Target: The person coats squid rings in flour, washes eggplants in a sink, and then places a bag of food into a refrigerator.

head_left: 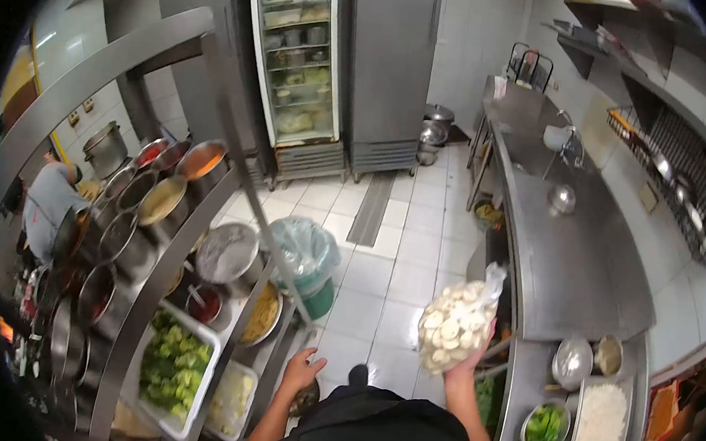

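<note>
My right hand (470,361) grips a clear plastic bag of pale round slices (449,326), which look like sliced mushrooms. It hangs over the tiled floor, beside the right-hand counter, with its gathered top pointing up. Nothing is in my left hand (301,371), whose fingers are apart near the left shelving. Close to that hand are a bowl of yellow food (263,314) and a white tray of pale food (233,400). A white tray of broccoli (179,364) lies farther left.
Steel shelving (216,69) with several pots stands on the left. A green lined bin (314,296) is ahead, before a glass-door fridge (303,67). To the right runs a steel counter (573,263) with a tray of white food (599,431). A person in grey (49,205) is far left.
</note>
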Available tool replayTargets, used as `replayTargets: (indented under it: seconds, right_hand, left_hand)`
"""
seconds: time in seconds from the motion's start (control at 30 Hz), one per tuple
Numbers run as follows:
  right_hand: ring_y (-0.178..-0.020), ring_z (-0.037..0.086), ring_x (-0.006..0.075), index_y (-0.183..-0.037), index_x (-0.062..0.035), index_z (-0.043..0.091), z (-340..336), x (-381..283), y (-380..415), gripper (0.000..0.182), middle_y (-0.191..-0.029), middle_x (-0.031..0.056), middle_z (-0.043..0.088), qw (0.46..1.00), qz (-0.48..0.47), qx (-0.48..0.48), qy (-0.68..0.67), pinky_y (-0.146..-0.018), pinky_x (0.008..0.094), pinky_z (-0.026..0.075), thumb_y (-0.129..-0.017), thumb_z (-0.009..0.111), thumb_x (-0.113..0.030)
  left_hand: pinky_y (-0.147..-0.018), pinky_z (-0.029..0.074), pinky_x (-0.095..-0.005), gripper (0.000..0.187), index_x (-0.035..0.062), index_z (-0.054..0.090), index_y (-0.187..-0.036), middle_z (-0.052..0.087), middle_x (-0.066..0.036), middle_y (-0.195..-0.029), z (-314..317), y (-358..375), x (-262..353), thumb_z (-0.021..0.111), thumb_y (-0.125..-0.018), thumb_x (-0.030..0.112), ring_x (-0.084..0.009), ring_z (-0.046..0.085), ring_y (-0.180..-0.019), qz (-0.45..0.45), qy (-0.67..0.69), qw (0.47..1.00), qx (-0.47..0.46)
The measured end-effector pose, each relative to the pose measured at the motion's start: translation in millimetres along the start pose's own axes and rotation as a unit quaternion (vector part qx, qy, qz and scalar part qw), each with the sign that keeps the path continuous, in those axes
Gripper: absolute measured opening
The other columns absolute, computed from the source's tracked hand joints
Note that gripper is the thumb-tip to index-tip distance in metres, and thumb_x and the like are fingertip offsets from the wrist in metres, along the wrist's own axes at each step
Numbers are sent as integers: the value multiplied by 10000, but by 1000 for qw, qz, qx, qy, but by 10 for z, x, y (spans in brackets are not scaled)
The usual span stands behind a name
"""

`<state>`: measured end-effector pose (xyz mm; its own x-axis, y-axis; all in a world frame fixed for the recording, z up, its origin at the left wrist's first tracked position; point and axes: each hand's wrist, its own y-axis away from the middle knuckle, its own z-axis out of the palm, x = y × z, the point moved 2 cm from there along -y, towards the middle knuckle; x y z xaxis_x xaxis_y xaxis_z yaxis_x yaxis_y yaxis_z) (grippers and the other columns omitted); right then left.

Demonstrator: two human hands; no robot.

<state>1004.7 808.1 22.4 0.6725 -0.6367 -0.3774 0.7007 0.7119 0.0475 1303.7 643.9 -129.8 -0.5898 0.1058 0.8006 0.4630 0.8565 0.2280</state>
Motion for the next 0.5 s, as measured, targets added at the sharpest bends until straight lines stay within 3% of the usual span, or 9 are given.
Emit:
replayTargets:
  seconds: [0.03, 0.37, 0.47, 0.5]
  right_hand:
    - [-1207, 482, 302, -1385, -106, 384, -43, 4, -178, 693, -1349, 107, 472, 1000, -18, 13, 11, -1011, 437, 402, -887, 411, -587]
    - [-1205, 481, 311, -1387, -145, 379, -775, -332, -1546, 711, -1328, 103, 477, 973, -149, 174, 36, -975, 479, 429, -854, 413, -615]
    - [-1210, 475, 305, -1377, -152, 401, -899, -430, -2107, 709, -1330, 84, 481, 969, -134, 205, 36, -957, 478, 436, -855, 399, -632]
    - [-1206, 478, 302, -1368, -159, 418, -1048, -505, -2310, 690, -1334, 70, 482, 979, -117, 159, 48, -961, 464, 431, -864, 384, -630]
  left_hand:
    - [-861, 484, -384, 557, 40, 598, -1192, 607, -212, -1148, 61, -395, 35, 696, -780, 402, -313, 619, -976, -8, 7, 1000, -21]
    - [-878, 478, -379, 544, 46, 566, -1227, 600, -184, -1176, 264, -3482, 2770, 650, -830, 408, -329, 601, -1017, 259, 30, 963, -63]
    - [-908, 463, -385, 539, 33, 568, -1218, 595, -186, -1179, 473, -4280, 2985, 651, -827, 394, -339, 585, -1050, 277, -14, 959, -52]
    - [-919, 457, -387, 531, 27, 571, -1212, 593, -190, -1179, 577, -4543, 2905, 651, -826, 383, -341, 578, -1063, 279, -48, 959, -31]
